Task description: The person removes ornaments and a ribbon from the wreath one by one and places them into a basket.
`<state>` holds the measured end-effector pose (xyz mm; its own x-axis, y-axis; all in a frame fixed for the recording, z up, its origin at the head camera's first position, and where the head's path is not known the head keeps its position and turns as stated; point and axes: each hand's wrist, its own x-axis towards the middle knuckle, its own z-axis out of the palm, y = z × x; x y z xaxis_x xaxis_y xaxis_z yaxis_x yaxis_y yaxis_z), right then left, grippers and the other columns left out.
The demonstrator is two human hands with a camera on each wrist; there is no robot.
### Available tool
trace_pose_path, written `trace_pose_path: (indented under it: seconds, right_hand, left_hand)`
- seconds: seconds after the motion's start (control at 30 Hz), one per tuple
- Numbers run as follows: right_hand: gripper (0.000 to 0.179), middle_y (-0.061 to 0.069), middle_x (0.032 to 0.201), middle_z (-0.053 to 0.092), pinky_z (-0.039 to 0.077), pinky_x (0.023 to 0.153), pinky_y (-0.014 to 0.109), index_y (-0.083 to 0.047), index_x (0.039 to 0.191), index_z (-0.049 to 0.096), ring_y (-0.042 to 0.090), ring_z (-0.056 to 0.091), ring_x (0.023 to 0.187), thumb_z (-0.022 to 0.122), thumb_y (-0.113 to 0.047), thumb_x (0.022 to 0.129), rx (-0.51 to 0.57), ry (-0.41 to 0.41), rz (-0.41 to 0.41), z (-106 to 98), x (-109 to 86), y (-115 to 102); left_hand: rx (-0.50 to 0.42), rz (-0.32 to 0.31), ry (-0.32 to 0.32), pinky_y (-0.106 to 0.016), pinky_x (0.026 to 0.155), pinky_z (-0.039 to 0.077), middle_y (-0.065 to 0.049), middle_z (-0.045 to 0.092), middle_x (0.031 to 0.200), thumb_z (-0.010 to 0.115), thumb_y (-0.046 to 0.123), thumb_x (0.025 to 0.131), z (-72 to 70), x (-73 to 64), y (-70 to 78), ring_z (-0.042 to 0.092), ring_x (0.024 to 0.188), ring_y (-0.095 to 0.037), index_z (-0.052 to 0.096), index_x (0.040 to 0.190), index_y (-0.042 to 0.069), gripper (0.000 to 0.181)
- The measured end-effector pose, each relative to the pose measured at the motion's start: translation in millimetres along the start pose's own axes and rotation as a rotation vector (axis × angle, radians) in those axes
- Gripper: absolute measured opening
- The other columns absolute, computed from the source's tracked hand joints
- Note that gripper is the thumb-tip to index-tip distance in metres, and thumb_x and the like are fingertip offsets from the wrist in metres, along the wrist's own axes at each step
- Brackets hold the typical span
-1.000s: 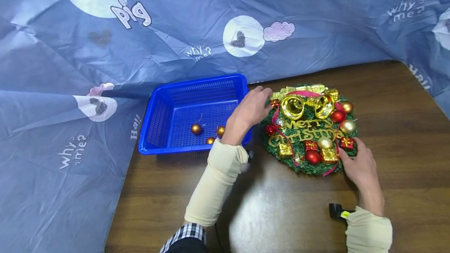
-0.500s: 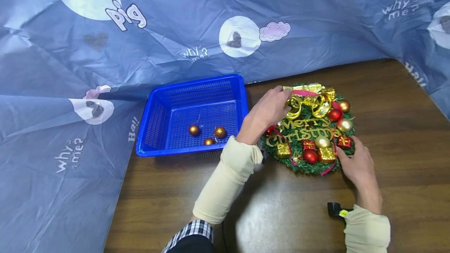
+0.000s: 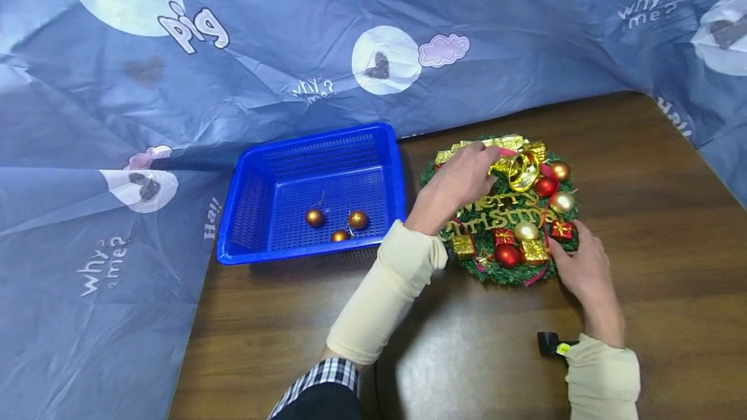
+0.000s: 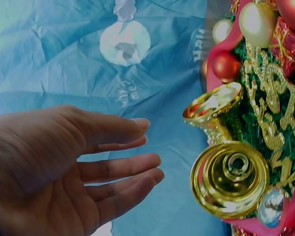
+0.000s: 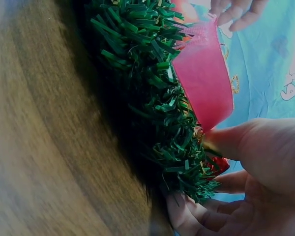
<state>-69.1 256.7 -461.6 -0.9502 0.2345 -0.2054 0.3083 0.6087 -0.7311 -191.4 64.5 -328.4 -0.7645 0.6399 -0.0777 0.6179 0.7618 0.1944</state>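
A green tinsel Christmas wreath (image 3: 496,275) lies on the wooden table, dressed with baubles, small gift boxes and gold "Merry Christmas" lettering (image 3: 508,217). My right hand (image 3: 586,271) grips its near right edge, with the thumb by the pink ribbon (image 5: 206,73) and the fingers under the tinsel in the right wrist view. Above the wreath's upper part hovers my left hand (image 3: 458,180), fingers loosely extended and holding nothing. In the left wrist view a gap separates its fingertips from the gold bells (image 4: 228,179). From the head, this hand hides one bell.
Left of the wreath stands a blue plastic basket (image 3: 309,137) holding 3 copper-gold baubles (image 3: 314,217). A printed blue cloth (image 3: 262,70) hangs behind the table (image 3: 280,316). A small black device (image 3: 547,343) sticks out from the right wrist.
My left hand has moved right, from the wreath's upper left edge to over the bells. The right hand keeps its grip on the edge. The head view has shifted slightly.
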Motion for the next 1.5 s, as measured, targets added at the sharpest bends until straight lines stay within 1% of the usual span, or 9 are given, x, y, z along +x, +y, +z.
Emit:
trace_pose_path:
  seconds: [0.1,0.17,0.33,0.63,0.77,0.93,1.03,1.27,1.5]
  right_hand:
    - [0.071,0.042,0.132,0.026,0.024,0.095,0.064,0.003,0.144,0.013,0.057,0.027,0.119,0.042,-0.039,0.095,-0.002,0.011,-0.010,0,2.2,1]
    - [0.070,0.041,0.131,0.027,0.025,0.095,0.064,0.004,0.144,0.014,0.057,0.028,0.119,0.042,-0.038,0.095,-0.003,0.018,-0.018,-1,2.9,2]
    - [0.068,0.040,0.130,0.030,0.026,0.094,0.062,0.004,0.143,0.016,0.055,0.030,0.118,0.043,-0.037,0.095,-0.008,0.029,-0.035,-1,3.9,2]
    - [0.067,0.040,0.126,0.033,0.027,0.094,0.062,0.005,0.143,0.017,0.054,0.033,0.116,0.044,-0.034,0.095,-0.010,0.043,-0.050,-1,3.0,-1]
    - [0.068,0.039,0.127,0.033,0.027,0.094,0.062,0.003,0.144,0.016,0.053,0.033,0.116,0.044,-0.035,0.095,-0.002,0.035,-0.038,-1,2.3,-1]
    - [0.067,0.038,0.128,0.034,0.028,0.094,0.061,0.003,0.144,0.017,0.052,0.034,0.116,0.045,-0.034,0.095,-0.004,0.043,-0.033,-1,2.7,0]
    - [0.067,0.038,0.128,0.033,0.028,0.094,0.062,0.002,0.144,0.017,0.053,0.034,0.117,0.045,-0.035,0.095,-0.006,0.041,-0.029,-1,2.9,0]
    - [0.067,0.036,0.129,0.034,0.027,0.095,0.062,0.000,0.144,0.018,0.052,0.033,0.118,0.046,-0.035,0.095,-0.007,0.044,-0.020,-3,2.6,2]
    - [0.068,0.036,0.130,0.033,0.027,0.095,0.062,0.000,0.145,0.017,0.051,0.033,0.119,0.046,-0.035,0.095,-0.003,0.036,-0.004,-4,1.4,5]
  left_hand:
    - [-0.007,0.010,-0.005,-0.022,0.087,0.043,-0.004,0.053,0.120,0.054,0.019,0.092,2.0,6.7,3.2,0.053,0.106,-0.014,0.050,0.128,0.012,0.037]
    - [0.009,0.030,-0.001,-0.022,0.086,0.043,-0.003,0.054,0.119,0.054,0.019,0.092,3.6,10.8,5.1,0.054,0.105,-0.015,0.050,0.128,0.012,0.037]
    - [0.060,0.065,0.015,-0.023,0.078,0.044,-0.002,0.054,0.110,0.055,0.021,0.091,6.8,21.5,10.4,0.054,0.094,-0.013,0.054,0.119,0.014,0.029]
    - [0.051,0.087,-0.010,-0.022,0.081,0.044,-0.002,0.054,0.111,0.056,0.020,0.090,12.8,41.4,19.4,0.054,0.097,-0.013,0.055,0.118,0.013,0.029]
    - [0.057,0.099,-0.015,-0.022,0.078,0.044,-0.002,0.054,0.107,0.057,0.020,0.090,16.8,46.7,23.7,0.054,0.093,-0.013,0.054,0.115,0.011,0.027]
    - [0.100,0.127,-0.012,-0.024,0.078,0.045,-0.003,0.055,0.106,0.056,0.020,0.090,20.7,55.7,30.1,0.055,0.093,-0.014,0.056,0.113,0.011,0.025]
    - [0.110,0.126,-0.016,-0.025,0.081,0.045,-0.004,0.056,0.109,0.055,0.019,0.090,24.0,61.8,33.2,0.055,0.096,-0.016,0.056,0.115,0.011,0.026]
    - [0.069,0.125,-0.021,-0.025,0.079,0.046,-0.004,0.054,0.109,0.053,0.018,0.090,29.9,71.5,40.2,0.055,0.095,-0.016,0.057,0.111,0.011,0.023]
    - [0.092,0.121,-0.046,-0.024,0.080,0.045,-0.002,0.053,0.107,0.053,0.021,0.091,33.3,78.8,48.9,0.054,0.094,-0.015,0.056,0.111,0.014,0.021]
